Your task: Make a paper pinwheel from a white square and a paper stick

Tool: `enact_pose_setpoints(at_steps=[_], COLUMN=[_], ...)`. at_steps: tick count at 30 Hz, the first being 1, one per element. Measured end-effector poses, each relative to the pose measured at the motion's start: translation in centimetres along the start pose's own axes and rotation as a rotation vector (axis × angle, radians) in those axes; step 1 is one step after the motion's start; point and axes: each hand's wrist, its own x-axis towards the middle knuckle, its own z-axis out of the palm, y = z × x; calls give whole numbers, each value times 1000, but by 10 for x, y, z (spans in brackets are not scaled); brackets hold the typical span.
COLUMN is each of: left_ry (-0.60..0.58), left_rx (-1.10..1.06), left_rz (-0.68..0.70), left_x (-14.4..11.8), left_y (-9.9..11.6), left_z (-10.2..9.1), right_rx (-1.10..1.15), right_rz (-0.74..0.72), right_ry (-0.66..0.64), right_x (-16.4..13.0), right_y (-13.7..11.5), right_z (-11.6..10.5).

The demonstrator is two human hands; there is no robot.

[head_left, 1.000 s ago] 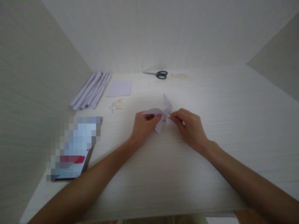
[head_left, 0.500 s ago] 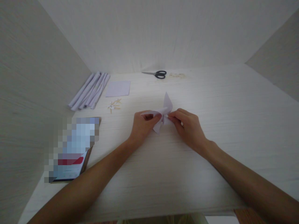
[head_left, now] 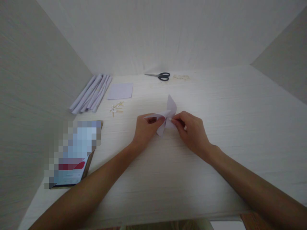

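Between my hands, just above the table, is a white paper pinwheel (head_left: 171, 103) with curved blades, one of them pointing away from me. My left hand (head_left: 148, 127) pinches it near the centre, thumb on top. From the right, my right hand (head_left: 190, 129) has its thumb and forefinger closed at the pinwheel's centre on a small white-tipped piece, which looks like a cut cotton swab (head_left: 170, 119). Most of that piece is hidden by the fingertips. Similar cut cotton swabs (head_left: 116, 109) lie in a loose pile to the left.
At the back left are several rolled paper tubes (head_left: 92, 94) and a square paper sheet (head_left: 120, 91). Black-handled scissors (head_left: 163, 76) lie near the back wall beside small pale scraps (head_left: 181, 77). A phone (head_left: 76, 153), partly blurred, lies by my left forearm. Walls bound the table behind and at both sides.
My right fingertips and the white-tipped piece have come slightly closer to the pinwheel's centre. My left hand keeps its hold, and the view has shifted a little.
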Motion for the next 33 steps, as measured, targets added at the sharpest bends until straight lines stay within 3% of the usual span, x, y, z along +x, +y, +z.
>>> enact_pose_setpoints(at_steps=[5,15,24,33], left_ry=[-1,16,16,14], left_rx=[-8,2,8,29], left_rz=[1,-18,8,14], left_x=[0,0,0,0], left_y=[1,3,2,1], left_z=[0,1,1,1], right_rx=[-22,-99,-117,-199], right_rz=[-41,-65,-104,-163], right_ry=[33,-30,51,-1], right_x=[-1,0,0,1], right_y=[1,0,-1,4], right_z=[1,2,2,3])
